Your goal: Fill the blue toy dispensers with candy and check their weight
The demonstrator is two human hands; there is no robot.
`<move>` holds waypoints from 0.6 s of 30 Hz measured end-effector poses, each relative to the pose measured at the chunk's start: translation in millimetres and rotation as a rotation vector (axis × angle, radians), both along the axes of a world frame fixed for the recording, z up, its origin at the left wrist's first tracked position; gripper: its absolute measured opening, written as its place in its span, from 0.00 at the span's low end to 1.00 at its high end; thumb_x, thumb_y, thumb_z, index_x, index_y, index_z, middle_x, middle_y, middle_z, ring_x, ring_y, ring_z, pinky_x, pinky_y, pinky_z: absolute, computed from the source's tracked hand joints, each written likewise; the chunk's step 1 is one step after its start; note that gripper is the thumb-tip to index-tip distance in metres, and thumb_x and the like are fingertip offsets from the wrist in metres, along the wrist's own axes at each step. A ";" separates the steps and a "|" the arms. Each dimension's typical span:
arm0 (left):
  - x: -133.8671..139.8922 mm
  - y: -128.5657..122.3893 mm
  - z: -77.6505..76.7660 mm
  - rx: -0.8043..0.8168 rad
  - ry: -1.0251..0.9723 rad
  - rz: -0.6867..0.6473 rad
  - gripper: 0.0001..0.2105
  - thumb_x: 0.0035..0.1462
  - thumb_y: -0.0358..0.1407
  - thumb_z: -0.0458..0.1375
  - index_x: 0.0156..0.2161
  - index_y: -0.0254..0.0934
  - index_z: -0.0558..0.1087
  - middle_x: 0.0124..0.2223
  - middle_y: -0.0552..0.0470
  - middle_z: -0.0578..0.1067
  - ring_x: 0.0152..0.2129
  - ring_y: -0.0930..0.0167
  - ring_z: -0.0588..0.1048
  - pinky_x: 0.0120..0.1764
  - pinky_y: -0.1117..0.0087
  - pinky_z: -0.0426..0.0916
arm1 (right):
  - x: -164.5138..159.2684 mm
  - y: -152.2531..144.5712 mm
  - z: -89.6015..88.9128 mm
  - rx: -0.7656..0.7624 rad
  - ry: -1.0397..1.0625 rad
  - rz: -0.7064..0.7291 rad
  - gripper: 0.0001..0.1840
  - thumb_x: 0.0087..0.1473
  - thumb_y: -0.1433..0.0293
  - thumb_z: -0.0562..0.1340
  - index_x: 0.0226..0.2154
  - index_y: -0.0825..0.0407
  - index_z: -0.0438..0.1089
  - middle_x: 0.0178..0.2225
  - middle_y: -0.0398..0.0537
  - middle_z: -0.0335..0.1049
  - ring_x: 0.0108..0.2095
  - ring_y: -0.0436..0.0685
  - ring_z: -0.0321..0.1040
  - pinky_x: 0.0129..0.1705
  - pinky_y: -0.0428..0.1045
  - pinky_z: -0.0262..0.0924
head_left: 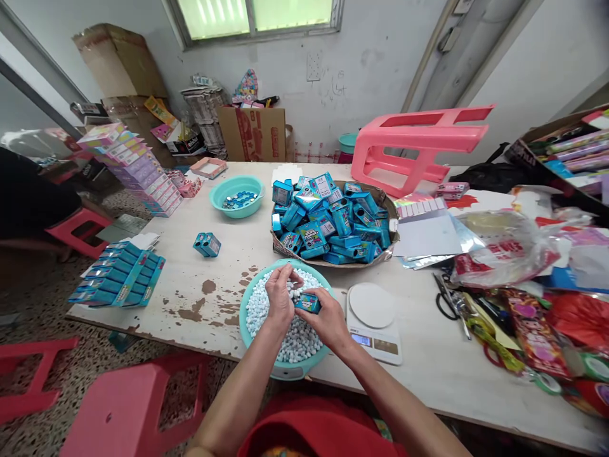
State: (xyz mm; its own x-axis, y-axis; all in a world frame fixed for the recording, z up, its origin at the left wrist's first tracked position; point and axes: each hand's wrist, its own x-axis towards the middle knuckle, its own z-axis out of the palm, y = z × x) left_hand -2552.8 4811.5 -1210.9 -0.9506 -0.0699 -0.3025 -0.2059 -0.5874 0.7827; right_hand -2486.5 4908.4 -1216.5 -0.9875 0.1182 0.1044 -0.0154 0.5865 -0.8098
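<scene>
In my right hand (333, 320) is a small blue candy box (308, 303), tilted on its side above a turquoise basin (245, 317). The basin is heaped with small white candies (297, 339). My left hand (280, 295) is cupped with its fingers curled, right beside the end of the box. White candies show at those fingers, though the palm's inside is hidden. Behind the basin, a cardboard tray (396, 231) is piled with blue boxes (342, 219) of the same kind. A white digital scale (373, 308) stands just right of the basin.
Two blue boxes (207, 244) stand left of centre, near a smaller turquoise basin (238, 197) with small blue pieces. Blue boxes (121, 276) sit in rows at the left edge. A pink stool (419, 146) lies at the back. Scissors (450, 298) and packets clutter the right.
</scene>
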 end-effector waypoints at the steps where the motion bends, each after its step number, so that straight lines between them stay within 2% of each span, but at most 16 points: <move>1: -1.1 0.7 0.1 -0.002 -0.014 0.012 0.11 0.48 0.40 0.60 0.26 0.34 0.67 0.21 0.57 0.66 0.18 0.76 0.67 0.24 0.74 0.61 | -0.4 -0.3 0.6 -0.011 -0.006 0.000 0.16 0.45 0.64 0.66 0.39 0.50 0.69 0.38 0.47 0.70 0.41 0.58 0.67 0.43 0.52 0.60; 6: -3.1 0.5 1.1 -0.075 -0.019 0.034 0.12 0.50 0.42 0.59 0.28 0.33 0.69 0.17 0.57 0.65 0.17 0.75 0.68 0.27 0.72 0.64 | -4.6 -2.6 2.4 -0.026 -0.030 -0.021 0.17 0.45 0.65 0.67 0.39 0.50 0.69 0.39 0.46 0.70 0.42 0.58 0.67 0.44 0.53 0.60; 11: 2.5 -5.9 10.7 -0.040 -0.014 0.013 0.11 0.48 0.41 0.60 0.28 0.34 0.69 0.22 0.56 0.68 0.21 0.74 0.70 0.30 0.70 0.67 | -5.0 -4.7 8.2 -0.065 -0.035 -0.019 0.16 0.44 0.67 0.68 0.38 0.50 0.69 0.38 0.46 0.70 0.41 0.58 0.66 0.44 0.52 0.60; 15: 6.1 -9.0 21.5 -0.043 0.069 -0.003 0.10 0.50 0.41 0.59 0.30 0.34 0.69 0.24 0.55 0.69 0.23 0.73 0.71 0.31 0.69 0.69 | -2.3 -5.4 16.5 -0.097 0.034 -0.002 0.17 0.45 0.68 0.68 0.39 0.49 0.68 0.39 0.45 0.69 0.41 0.57 0.65 0.44 0.51 0.59; 18: 3.8 -6.9 21.1 -0.081 0.072 -0.001 0.10 0.51 0.40 0.59 0.30 0.35 0.68 0.23 0.55 0.68 0.21 0.74 0.70 0.29 0.71 0.68 | -3.0 -5.8 13.7 -0.118 0.078 0.005 0.16 0.45 0.68 0.68 0.39 0.50 0.68 0.38 0.46 0.69 0.41 0.57 0.65 0.43 0.51 0.59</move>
State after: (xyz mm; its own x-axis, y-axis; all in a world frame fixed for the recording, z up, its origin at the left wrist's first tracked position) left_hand -2549.1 4804.6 -1189.8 -0.9697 -0.0906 -0.2269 -0.1480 -0.5215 0.8403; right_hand -2489.5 4902.6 -1202.8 -0.9774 0.1297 0.1669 -0.0837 0.4874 -0.8691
